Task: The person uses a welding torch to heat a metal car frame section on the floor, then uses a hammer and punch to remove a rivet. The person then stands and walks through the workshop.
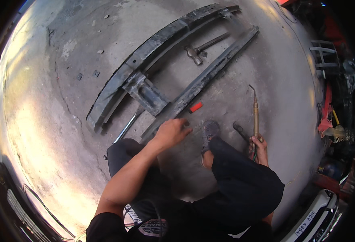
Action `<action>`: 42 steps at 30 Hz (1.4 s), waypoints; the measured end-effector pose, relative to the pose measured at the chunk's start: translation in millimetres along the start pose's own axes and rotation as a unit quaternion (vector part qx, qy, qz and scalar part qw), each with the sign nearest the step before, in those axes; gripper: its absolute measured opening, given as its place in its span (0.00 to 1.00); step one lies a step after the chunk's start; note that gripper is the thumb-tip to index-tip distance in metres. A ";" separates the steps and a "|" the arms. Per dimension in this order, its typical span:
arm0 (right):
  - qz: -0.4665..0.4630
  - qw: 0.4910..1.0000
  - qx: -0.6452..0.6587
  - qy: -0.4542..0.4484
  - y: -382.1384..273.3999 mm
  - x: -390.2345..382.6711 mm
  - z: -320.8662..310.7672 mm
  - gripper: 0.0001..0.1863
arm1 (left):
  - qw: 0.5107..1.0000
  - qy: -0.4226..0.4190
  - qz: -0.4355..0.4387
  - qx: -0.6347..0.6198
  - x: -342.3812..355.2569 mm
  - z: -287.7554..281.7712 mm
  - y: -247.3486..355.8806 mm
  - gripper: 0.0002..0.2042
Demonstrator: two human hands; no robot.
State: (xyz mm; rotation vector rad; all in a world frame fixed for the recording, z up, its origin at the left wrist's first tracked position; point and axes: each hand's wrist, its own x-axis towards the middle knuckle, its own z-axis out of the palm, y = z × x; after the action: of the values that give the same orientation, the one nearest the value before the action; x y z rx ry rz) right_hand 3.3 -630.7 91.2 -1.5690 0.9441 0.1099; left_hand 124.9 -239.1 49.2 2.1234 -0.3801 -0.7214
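Observation:
My right hand (259, 149) is closed around the lower end of a brass gas torch (256, 117), whose thin bent tip points away from me. A dark curved object (239, 130) lies against or just beside that hand; its kind is unclear. My left hand (172, 134) hovers by the near end of a long narrow steel bar (210, 72), fingers loosely bent and apart, with nothing visible in them. Beyond the bar lies a curved, worn bumper beam (145, 50) with a boxy bracket (147, 94) reaching toward the bar. A small red-and-black object (196, 107), lighter-like, rests near my left hand.
A ball-peen hammer (194, 55) lies between beam and bar. By my left knee is a shiny metal rod (126, 128). My shoe (211, 130) stands between my hands. Red metal parts (326, 109) and a white bumper (312, 218) line the right; a cable (44, 207) curves lower left.

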 end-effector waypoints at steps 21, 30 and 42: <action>0.019 0.900 -0.382 0.210 199.4 115.7 -133.7 0.31 | 0.950 -0.016 -0.233 0.209 -51.5 27.5 -123.0 0.32; -0.207 0.862 -0.388 0.250 82.2 129.1 -11.7 0.27 | 0.957 -0.020 -0.280 0.077 -65.6 3.9 -103.0 0.28; -0.302 0.869 -0.379 -0.104 -78.9 206.6 134.5 0.25 | 0.984 0.112 -0.141 0.008 -125.8 -201.1 -20.7 0.48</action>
State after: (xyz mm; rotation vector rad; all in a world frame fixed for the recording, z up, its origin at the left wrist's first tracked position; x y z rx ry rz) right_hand 246.5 -622.9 2.8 -2.4570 0.1802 0.2181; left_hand 149.7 -38.3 174.8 2.2703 0.0382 -0.6271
